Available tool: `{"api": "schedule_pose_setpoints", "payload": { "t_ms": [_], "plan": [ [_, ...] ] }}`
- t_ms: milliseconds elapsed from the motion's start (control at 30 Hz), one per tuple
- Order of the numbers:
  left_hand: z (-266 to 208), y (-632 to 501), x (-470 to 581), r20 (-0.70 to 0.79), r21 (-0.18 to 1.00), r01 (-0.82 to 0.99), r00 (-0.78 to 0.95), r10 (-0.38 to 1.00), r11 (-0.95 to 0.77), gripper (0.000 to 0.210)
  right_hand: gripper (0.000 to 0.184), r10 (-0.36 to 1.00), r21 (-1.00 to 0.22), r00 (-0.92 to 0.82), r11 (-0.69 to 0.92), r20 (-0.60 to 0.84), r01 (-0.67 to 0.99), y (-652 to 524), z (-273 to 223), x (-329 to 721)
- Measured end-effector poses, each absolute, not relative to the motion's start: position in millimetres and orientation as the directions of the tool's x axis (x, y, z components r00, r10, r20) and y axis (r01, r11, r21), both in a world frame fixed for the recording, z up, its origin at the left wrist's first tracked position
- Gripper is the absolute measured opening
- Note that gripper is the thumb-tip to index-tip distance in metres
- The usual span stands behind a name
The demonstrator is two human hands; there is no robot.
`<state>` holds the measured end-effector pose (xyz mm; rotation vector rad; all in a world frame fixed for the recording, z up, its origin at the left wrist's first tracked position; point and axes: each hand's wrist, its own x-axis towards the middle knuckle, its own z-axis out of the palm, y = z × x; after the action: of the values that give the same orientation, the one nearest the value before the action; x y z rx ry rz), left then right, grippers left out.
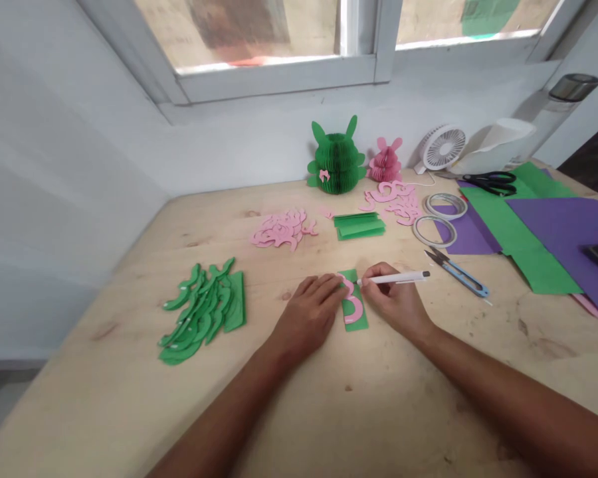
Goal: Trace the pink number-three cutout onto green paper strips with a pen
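In the view from the head, two bare hands work near the middle of a pale wooden worktop [299, 425]. The left hand [311, 309] lies palm down, its grip loose and its fingers stretched out, with the tips on the edge of a curvy pink shape [357, 312]. That pink shape lies on top of a small green paper [361, 325], right between the two hands. The right hand [391, 292] has its grip closed around a white pen [403, 277]. The pen's tip is by the right edge of the green paper, but I can't tell if it touches. Off to the left is a messy heap of green cut-outs [199, 322]. Behind the hands are a pink heap [279, 229], some folded green paper [361, 229] and more pink pieces [403, 207]. Blue snips [461, 273] lie to the right of the pen, near two tape rings [419, 235]. At the back, a big green paper animal [329, 169] stands beside a little pink one [385, 166].
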<state>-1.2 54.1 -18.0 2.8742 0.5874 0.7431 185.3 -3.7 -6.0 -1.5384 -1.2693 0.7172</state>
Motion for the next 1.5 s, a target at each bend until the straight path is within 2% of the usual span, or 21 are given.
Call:
{"api": "schedule_pose_setpoints", "payload": {
  "t_ms": [200, 633, 1500],
  "plan": [
    [-20, 54, -2, 0.422, 0.210, 0.348, 0.811, 0.406, -0.914, 0.035, 0.014, 0.961, -0.933, 0.238, 0.051, 0.143, 0.356, -6, -6, 186],
    [-18, 54, -3, 0.388, 0.218, 0.360, 0.821, 0.419, -0.907, 0.033, 0.009, 0.957, -0.960, 0.279, -0.002, 0.079, 0.280, -1, -7, 185],
    [-18, 55, -3, 0.388, 0.193, 0.350, 0.831, 0.399, -0.917, 0.032, 0.009, 0.972, -0.928, 0.209, 0.020, 0.105, 0.372, 3, -17, 188]
  ]
}}
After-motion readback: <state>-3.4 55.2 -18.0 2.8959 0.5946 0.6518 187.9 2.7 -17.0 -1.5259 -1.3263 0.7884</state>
